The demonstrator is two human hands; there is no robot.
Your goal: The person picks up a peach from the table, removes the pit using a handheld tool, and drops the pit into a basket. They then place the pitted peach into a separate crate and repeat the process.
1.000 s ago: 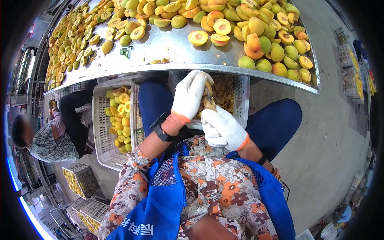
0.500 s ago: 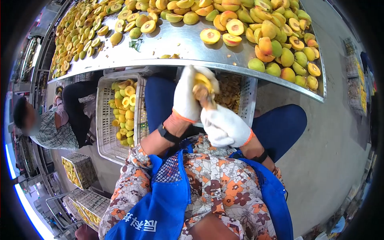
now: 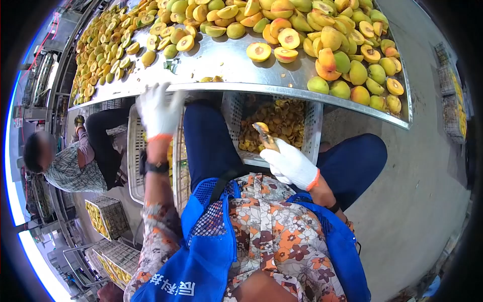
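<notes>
Head: tool over pit crate, table edge beyond.

Steel table heaped with whole and halved peaches.

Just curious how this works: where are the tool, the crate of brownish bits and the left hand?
tool (image 3: 265,136): head view, on its shaft.
crate of brownish bits (image 3: 314,128): head view, on its right wall.
left hand (image 3: 158,108): head view, middle of the glove.
</notes>
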